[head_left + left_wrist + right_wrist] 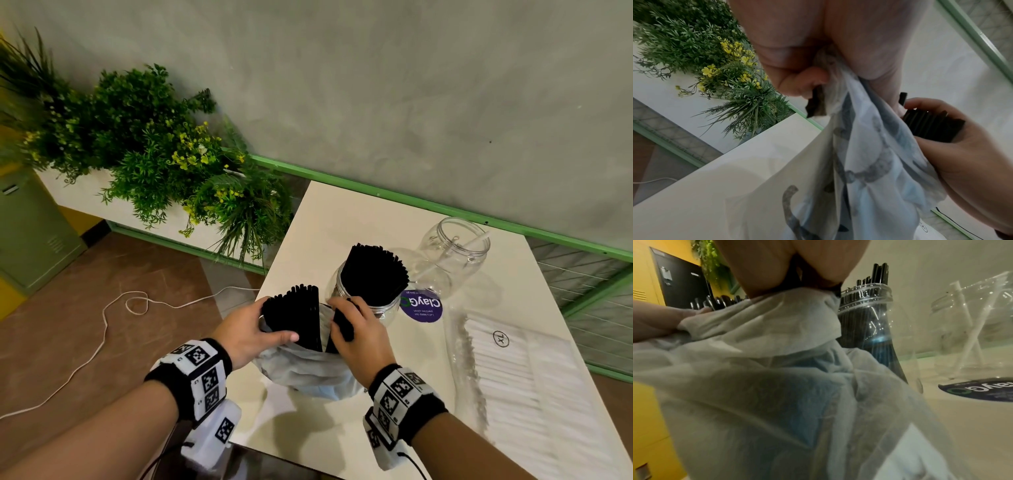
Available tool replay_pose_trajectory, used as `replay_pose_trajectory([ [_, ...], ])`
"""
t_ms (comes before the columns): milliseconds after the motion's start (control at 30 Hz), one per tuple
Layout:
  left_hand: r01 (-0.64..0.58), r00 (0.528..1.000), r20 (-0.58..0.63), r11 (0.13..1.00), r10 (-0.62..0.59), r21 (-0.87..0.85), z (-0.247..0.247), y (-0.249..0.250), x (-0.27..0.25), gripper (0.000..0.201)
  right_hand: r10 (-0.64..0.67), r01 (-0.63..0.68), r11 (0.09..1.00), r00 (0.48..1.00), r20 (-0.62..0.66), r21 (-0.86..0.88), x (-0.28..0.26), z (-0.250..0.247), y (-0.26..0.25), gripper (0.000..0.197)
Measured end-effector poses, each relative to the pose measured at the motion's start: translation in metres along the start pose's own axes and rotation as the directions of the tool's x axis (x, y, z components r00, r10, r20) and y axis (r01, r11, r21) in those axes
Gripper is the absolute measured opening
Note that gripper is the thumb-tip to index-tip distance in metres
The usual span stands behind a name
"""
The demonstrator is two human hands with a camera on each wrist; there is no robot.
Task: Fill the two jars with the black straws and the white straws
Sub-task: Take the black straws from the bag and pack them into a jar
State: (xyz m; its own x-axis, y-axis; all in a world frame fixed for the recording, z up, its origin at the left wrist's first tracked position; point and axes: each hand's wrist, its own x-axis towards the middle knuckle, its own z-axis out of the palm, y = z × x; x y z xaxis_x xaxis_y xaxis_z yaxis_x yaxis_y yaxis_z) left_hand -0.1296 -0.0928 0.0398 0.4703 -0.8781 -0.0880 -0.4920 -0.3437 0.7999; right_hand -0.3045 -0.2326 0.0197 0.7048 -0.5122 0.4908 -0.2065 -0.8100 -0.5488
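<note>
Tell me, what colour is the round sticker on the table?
The round sticker is dark purple with white lettering and a green ring; the head view shows it best.

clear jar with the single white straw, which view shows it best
The head view: the clear jar shows whole, open mouth up, one white straw leaning inside, behind the jar of black straws. The right wrist view shows it blurred at the edge; the left wrist view misses it.

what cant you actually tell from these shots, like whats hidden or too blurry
- How many black straws remain inside the white bag: head view, the bag and both hands cover them.
- Left hand fingers: head view, hidden behind the bundle.
- Small print on the purple sticker: too small, upside down.
- Count of white straws: the clear packet blurs them.
</note>
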Motion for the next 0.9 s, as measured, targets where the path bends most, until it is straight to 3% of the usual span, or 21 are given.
replay_pose_trajectory([
  [200,0.000,1.000,0.005,1.000,0.000,0.008,-0.001,0.001,0.002,0.043,0.087,-0.075,0.977,0.995,-0.051,0.197,0.020,-0.012,-0.008,0.036],
  [400,-0.012,1.000,0.013,1.000,0.012,0.026,-0.001,0.001,0.005,0.048,0.172,-0.126,0.873,0.984,-0.056,0.470,0.049,-0.047,-0.027,0.047],
  [533,-0.012,0.999,0.030,1.000,0.012,-0.007,0.002,0.002,0.008,0.065,0.176,-0.136,0.862,0.984,-0.037,0.488,0.063,-0.055,-0.031,0.044],
  [767,-0.001,0.999,0.035,1.000,0.001,0.014,0.003,0.005,0.011,0.049,0.163,-0.142,0.875,0.987,-0.006,0.462,0.078,-0.054,-0.046,0.040],
  [900,0.003,0.999,0.043,0.999,-0.005,0.034,-0.001,0.006,0.011,0.058,0.185,-0.146,0.823,0.983,-0.016,0.550,0.099,-0.075,-0.056,0.047],
])
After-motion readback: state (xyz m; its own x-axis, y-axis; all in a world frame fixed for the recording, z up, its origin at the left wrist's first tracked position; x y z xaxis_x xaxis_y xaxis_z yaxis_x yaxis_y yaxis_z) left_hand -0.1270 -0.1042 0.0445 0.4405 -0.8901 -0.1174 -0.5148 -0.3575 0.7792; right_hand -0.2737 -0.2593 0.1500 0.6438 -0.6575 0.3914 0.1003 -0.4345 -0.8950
